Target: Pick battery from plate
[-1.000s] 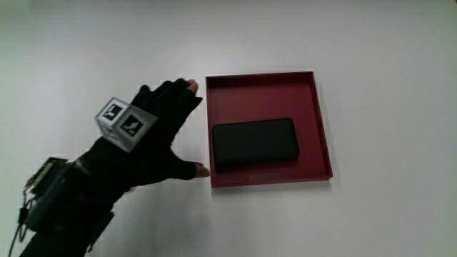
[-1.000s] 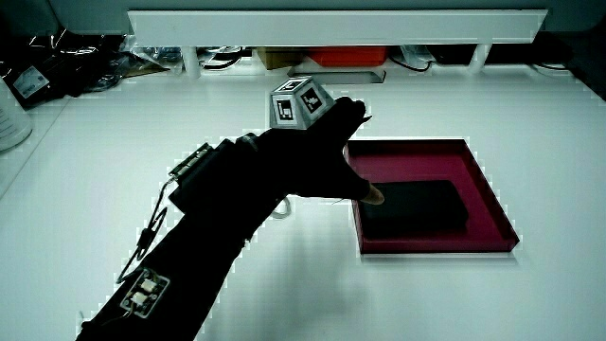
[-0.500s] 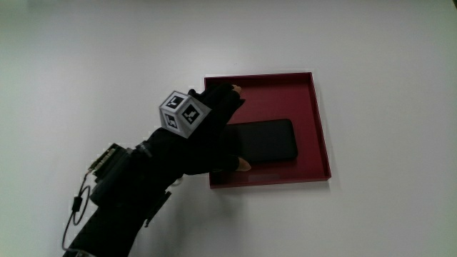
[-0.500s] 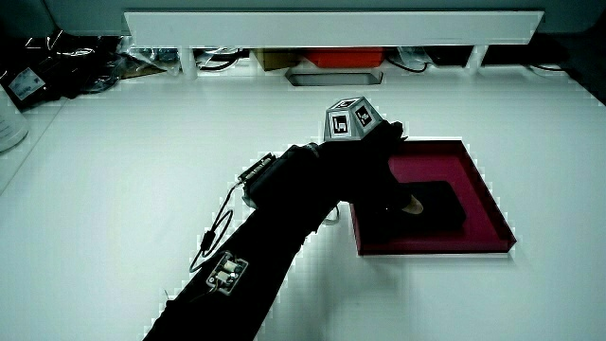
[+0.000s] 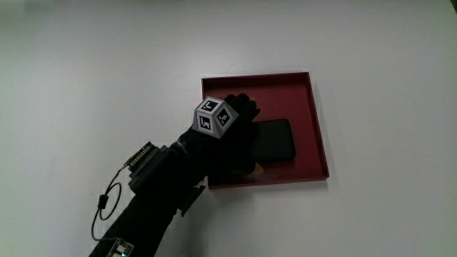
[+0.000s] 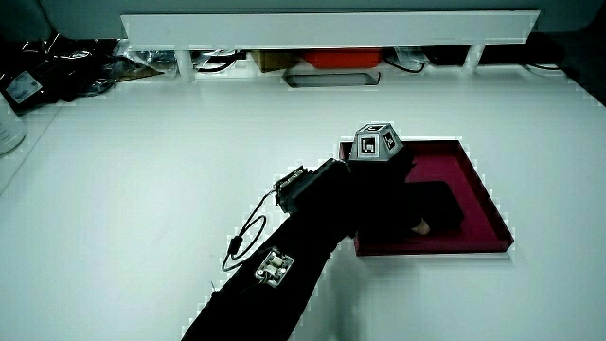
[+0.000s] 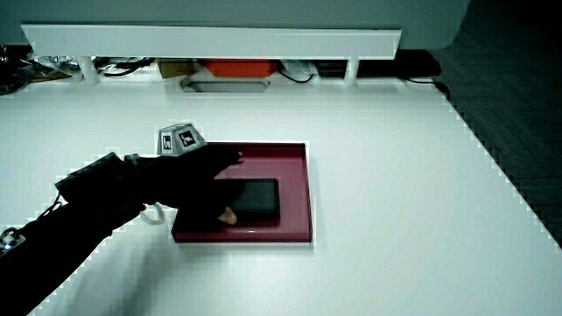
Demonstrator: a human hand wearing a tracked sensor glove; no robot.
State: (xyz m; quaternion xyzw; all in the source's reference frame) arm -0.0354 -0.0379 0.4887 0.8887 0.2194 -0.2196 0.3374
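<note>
A flat black battery (image 5: 275,139) lies in the shallow dark-red square plate (image 5: 314,107). The hand (image 5: 232,139), gloved in black with a patterned cube (image 5: 216,118) on its back, lies over the end of the battery nearest the forearm and hides that end. Its fingers are spread: the fingertips reach toward the plate's rim farther from the person, and the bare thumb tip (image 5: 255,169) sits by the battery's nearer edge. In both side views the battery (image 6: 440,204) (image 7: 259,200) rests flat in the plate (image 6: 483,189) (image 7: 294,149) under the hand (image 6: 388,194) (image 7: 198,189).
A low white partition (image 6: 331,28) runs along the table's edge farthest from the person, with an orange object (image 6: 333,59) and cables (image 6: 57,66) under it. A small device with a wire (image 5: 146,160) is strapped to the forearm.
The hand has moved from the bare table beside the plate to over the plate and onto the battery's end. The battery and plate have stayed in place.
</note>
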